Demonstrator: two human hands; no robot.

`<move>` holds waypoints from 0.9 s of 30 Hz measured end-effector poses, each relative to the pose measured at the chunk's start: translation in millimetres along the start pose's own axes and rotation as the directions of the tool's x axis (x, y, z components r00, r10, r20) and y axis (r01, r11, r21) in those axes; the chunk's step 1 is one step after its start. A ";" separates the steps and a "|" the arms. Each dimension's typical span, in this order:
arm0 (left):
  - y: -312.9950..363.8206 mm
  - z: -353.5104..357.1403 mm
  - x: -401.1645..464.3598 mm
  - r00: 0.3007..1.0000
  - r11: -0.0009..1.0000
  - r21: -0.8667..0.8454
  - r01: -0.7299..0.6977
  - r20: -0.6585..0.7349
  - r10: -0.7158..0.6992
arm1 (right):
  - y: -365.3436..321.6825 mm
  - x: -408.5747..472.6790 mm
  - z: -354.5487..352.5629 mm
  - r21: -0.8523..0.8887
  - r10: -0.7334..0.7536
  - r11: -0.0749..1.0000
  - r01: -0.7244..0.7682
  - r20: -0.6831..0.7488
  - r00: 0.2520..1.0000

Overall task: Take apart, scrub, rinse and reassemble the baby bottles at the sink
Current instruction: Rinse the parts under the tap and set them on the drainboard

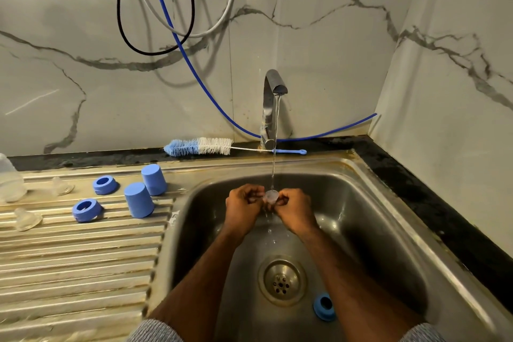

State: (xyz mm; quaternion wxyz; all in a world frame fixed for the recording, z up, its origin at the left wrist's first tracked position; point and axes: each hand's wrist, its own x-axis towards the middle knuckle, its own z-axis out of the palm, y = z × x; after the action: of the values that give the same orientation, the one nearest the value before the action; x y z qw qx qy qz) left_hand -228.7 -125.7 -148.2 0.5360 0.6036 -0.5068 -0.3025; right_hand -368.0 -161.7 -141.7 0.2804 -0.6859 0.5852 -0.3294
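Clear teat (271,196): pinched between left hand (242,209) and right hand (294,211), both grasping it with curled fingers, under the running stream from the tap (273,103), above the sink (388,230) basin.
Blue ring (324,306): on the basin floor, below the right hand, just beside the drain (282,280).
Two blue caps (138,203), (153,179): upright on the ribbed drainer, left of the left hand.
Two blue rings (105,184), (86,210): further left.
Two clear teats (27,220), (62,186): beyond those.
Clear bottle (9,178): far left edge.
Bottle brush (202,146): lying on the worktop (416,189) behind the hands.
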 end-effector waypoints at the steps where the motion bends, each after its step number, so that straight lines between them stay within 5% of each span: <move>1: -0.7 0.3 0.1 1.000 1.000 0.006 0.010 -0.011 -0.010 | -0.2 0.1 0.2 -0.003 -0.002 1.000 0.002 -0.013 1.000; 16: -10.4 4.9 0.1 0.993 0.979 0.202 0.035 0.100 -0.056 | 14.1 -1.5 5.8 -0.113 0.129 0.987 -0.116 0.122 0.984; 27: -11.1 7.9 -3.4 0.984 0.960 0.278 -0.038 0.175 -0.012 | 8.4 1.3 10.9 0.096 0.188 0.972 -0.216 0.240 0.952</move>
State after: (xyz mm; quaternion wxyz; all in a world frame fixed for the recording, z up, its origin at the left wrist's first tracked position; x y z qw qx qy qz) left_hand -233.7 -126.2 -161.3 0.4005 0.6411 -0.5936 -0.2761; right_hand -364.6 -164.3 -154.9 0.4194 -0.6374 0.5951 -0.2524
